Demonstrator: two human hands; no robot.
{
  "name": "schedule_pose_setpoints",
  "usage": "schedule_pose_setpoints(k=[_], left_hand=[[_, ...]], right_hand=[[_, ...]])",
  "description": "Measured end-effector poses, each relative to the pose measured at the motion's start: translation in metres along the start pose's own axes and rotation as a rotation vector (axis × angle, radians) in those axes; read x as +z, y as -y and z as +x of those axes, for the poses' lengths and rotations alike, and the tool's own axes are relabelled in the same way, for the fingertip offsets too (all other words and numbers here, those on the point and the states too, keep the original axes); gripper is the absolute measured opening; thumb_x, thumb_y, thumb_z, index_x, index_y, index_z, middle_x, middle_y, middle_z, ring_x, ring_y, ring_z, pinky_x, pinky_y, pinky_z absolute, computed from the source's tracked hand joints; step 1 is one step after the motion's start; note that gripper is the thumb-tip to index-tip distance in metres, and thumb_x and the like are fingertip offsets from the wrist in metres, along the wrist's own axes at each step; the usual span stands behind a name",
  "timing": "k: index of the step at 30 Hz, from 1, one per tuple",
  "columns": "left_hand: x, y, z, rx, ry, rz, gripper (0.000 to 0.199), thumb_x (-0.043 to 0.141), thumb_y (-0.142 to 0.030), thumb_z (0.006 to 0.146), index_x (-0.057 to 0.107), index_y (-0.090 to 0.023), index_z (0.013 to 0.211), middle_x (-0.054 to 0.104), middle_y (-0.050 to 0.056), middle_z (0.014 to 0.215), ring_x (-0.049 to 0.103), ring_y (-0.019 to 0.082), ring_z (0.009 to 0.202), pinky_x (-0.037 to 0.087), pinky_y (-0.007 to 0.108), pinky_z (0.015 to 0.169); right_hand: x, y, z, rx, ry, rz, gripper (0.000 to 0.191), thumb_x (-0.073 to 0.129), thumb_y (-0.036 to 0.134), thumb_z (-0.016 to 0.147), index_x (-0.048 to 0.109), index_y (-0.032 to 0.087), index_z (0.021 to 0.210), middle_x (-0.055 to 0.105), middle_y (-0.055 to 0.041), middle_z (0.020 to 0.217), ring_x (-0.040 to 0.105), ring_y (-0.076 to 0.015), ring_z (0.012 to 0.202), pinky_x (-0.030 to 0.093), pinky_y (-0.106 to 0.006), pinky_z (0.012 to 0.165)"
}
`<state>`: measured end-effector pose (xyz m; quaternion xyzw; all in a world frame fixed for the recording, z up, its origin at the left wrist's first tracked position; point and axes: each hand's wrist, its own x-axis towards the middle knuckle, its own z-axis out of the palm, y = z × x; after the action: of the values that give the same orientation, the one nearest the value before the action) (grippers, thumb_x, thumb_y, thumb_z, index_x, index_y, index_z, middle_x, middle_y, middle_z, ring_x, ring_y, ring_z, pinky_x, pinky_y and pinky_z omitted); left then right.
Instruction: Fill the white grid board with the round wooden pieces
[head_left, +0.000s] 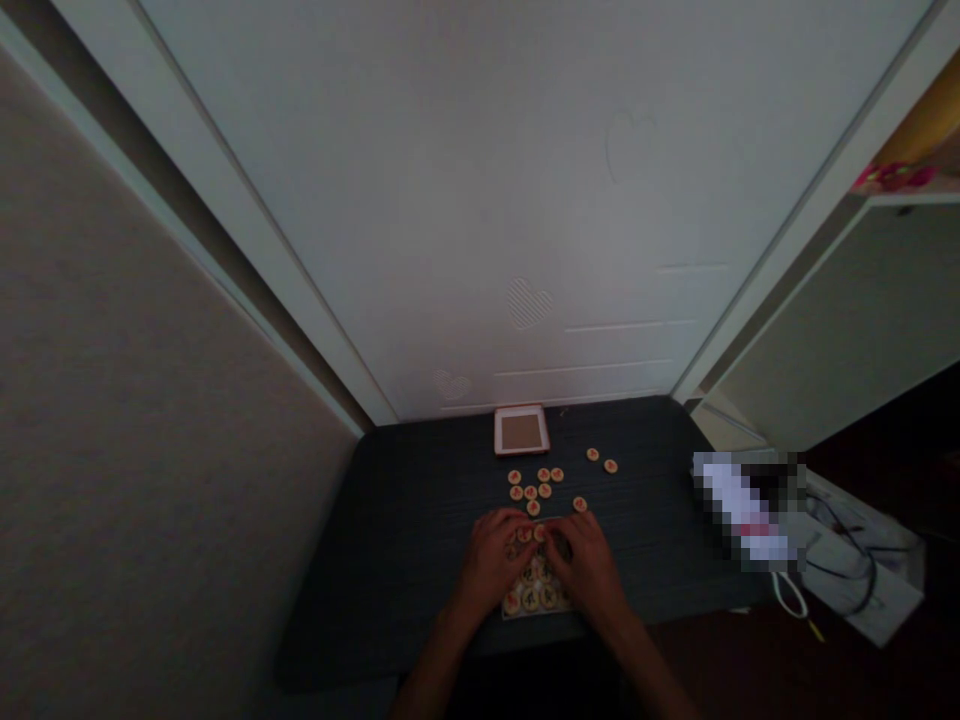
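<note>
A box packed with round Chinese chess pieces (531, 598) lies near the front edge of the dark table. My left hand (495, 555) curls over the box's left side, finger and thumb closing on the pieces along its far row. From the other side, my right hand (589, 565) pinches at a red-marked chess piece (540, 533) at the same row. The fingertips of both hands nearly meet there, and they partly hide the box. Just beyond the hands several loose red-marked pieces (531, 493) lie in a cluster. Another piece (580, 505) rests beyond my right hand.
A shallow open box lid (496, 432) sits at the table's back edge against the white panel (465, 200). Two pieces (610, 466) lie farther right. Beyond the right edge are a pixelated object (746, 510) and a pale box with dark cables (862, 570). A wall rises at left.
</note>
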<state>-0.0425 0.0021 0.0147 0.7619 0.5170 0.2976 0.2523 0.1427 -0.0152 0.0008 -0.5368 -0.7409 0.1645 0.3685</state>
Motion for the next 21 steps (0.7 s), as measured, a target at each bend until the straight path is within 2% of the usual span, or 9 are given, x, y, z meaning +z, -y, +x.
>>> schedule_pose_setpoints(k=[13,21], left_hand=[[0.0038,0.0025,0.0020,0.008,-0.019,0.001,0.016,0.069,-0.028,0.086,0.073,-0.028,0.102,0.072,0.003,0.107,0.066,0.024,0.103,0.050,0.043,0.097],[0.0011,0.0010,0.0022,0.003,0.015,-0.004,0.018,0.069,-0.027,0.086,0.073,-0.028,0.103,0.071,0.004,0.109,0.065,0.025,0.106,0.049,0.043,0.098]], right_hand=[[0.0021,-0.0054,-0.0029,-0.022,0.031,0.009,0.020,0.060,0.016,0.089,0.070,0.026,0.104,0.073,-0.0048,0.095,0.062,-0.0256,0.093,0.048,-0.041,0.087],[0.0003,-0.0049,-0.0035,-0.021,0.032,0.036,0.018,0.062,0.017,0.088,0.070,0.026,0.101,0.073,-0.0039,0.094,0.063,-0.0251,0.091,0.049,-0.040,0.086]])
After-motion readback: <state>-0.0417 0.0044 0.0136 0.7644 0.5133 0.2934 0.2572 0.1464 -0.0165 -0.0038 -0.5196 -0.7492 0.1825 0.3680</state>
